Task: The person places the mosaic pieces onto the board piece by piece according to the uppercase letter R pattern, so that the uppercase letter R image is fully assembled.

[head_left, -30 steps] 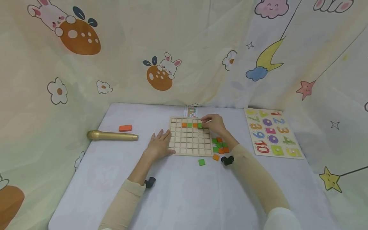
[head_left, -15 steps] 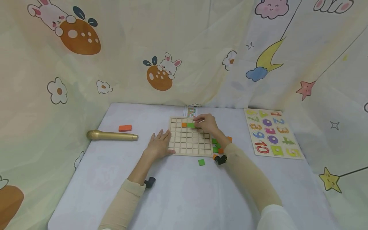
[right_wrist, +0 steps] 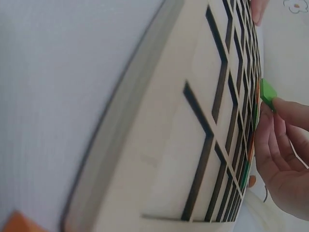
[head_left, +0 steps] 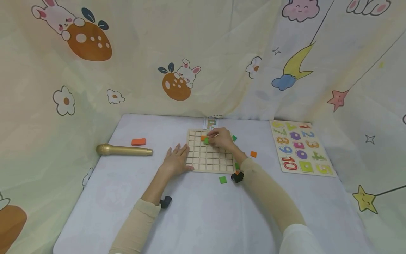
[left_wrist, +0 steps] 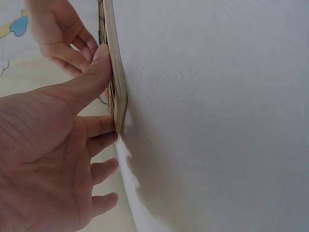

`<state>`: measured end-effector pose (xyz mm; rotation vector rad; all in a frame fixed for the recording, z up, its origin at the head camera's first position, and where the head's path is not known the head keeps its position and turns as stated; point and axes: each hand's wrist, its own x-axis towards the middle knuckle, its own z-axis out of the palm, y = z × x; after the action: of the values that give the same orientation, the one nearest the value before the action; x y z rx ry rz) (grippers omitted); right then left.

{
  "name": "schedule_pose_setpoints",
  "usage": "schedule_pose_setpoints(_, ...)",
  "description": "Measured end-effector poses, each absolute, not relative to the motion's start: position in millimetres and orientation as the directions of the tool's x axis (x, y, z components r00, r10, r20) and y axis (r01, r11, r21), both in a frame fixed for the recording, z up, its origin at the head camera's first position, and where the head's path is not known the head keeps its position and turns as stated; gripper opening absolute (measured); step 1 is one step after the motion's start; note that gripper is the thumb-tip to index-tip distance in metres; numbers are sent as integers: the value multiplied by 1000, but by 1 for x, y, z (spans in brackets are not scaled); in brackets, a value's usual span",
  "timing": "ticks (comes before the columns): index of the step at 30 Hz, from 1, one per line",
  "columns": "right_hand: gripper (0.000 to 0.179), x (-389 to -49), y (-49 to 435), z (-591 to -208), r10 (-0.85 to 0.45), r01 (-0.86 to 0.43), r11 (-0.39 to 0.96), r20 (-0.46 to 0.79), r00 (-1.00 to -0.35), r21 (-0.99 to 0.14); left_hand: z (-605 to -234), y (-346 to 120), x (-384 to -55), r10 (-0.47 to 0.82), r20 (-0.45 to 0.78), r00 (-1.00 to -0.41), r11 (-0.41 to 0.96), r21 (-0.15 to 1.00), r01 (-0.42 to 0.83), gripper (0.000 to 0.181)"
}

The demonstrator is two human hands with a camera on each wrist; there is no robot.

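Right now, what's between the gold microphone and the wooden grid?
The left hand, touching the wooden grid; the head view shows white tablecloth between hand and gold microphone.

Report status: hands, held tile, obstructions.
Right hand pinches green tile over board. Left hand touches board's left edge. No obstruction visible.

Left hand (left_wrist: 53,154): palm in shade here, and a soft-edged grey shadow spreads past its fingertips over the tabletop (left_wrist: 217,121).
Right hand (right_wrist: 285,154): gently lit, a touch soft.
Orange tile (right_wrist: 19,223): closer to the camera than that hand, and blurred.
Printed card (head_left: 210,123): beyond the right hand, fine detail lost.
Cloth backdrop (head_left: 136,84): muted, even light behind both hands.
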<state>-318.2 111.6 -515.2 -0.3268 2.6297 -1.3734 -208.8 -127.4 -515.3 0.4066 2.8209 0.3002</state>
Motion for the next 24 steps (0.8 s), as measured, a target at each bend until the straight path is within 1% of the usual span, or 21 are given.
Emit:
schedule_pose_setpoints(6, 20, -319, 103, -521, -290, -160, 567, -14, -957, -808, -517, -128, -209, 303, -239, -923, 939, 237, 247, 100)
schedule_pose_setpoints(13, 14, -321, 98, -526, -317, -221, 618, 18, -948, -755, -512, -128, -207, 303, -230, -925, 941, 224, 253, 99)
schedule_pose_setpoints(20, 14, -318, 97, -523, -333, -242, 661, 11, -943, -711, -511, -127, -206, 300, -224, -927, 940, 234, 247, 100)
schedule_pose_setpoints(24, 16, -314, 99, -519, -334, -243, 655, 14, -942, -715, -514, -128, -207, 299, -226, -927, 941, 234, 246, 100)
